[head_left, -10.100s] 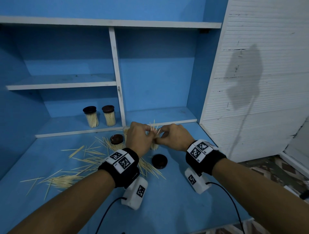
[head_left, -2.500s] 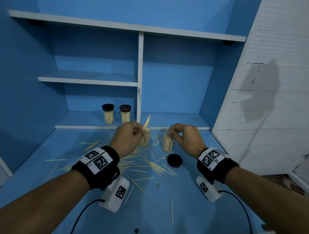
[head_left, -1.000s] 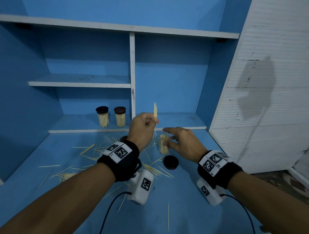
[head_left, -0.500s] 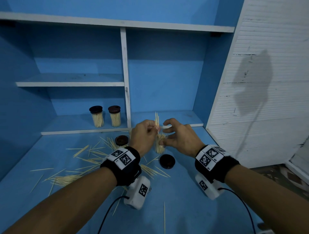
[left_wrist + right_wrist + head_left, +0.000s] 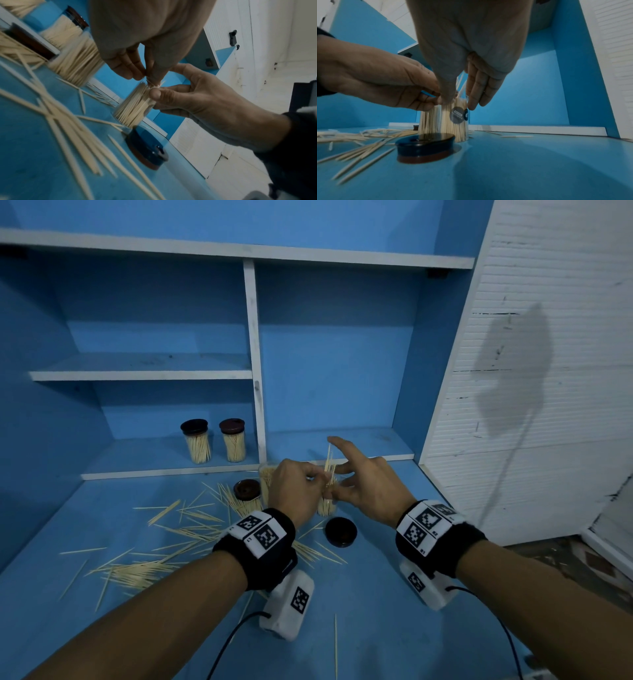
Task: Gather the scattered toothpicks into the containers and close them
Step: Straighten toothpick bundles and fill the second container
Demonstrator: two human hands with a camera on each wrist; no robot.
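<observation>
Feeding a small bunch of toothpicks [image 5: 329, 463] into the open container [image 5: 453, 121] is judged the step in hand. The bunch is pinched at the container mouth by the left hand [image 5: 296, 493], fingers [image 5: 130, 67] curled together. The right hand [image 5: 371, 491] is held beside the rim, index finger extended, the others loosely spread; the thumb [image 5: 158, 94] is laid on the packed tips. The container stands upright on the counter [image 5: 359, 611], nearly full, its lid [image 5: 340, 531] just beside it. Tips should be aligned vertically and worked into a gap, not forced. The clear wall should be steadied to prevent tipping. Many loose toothpicks [image 5: 178, 542] are left on the counter to the left.
</observation>
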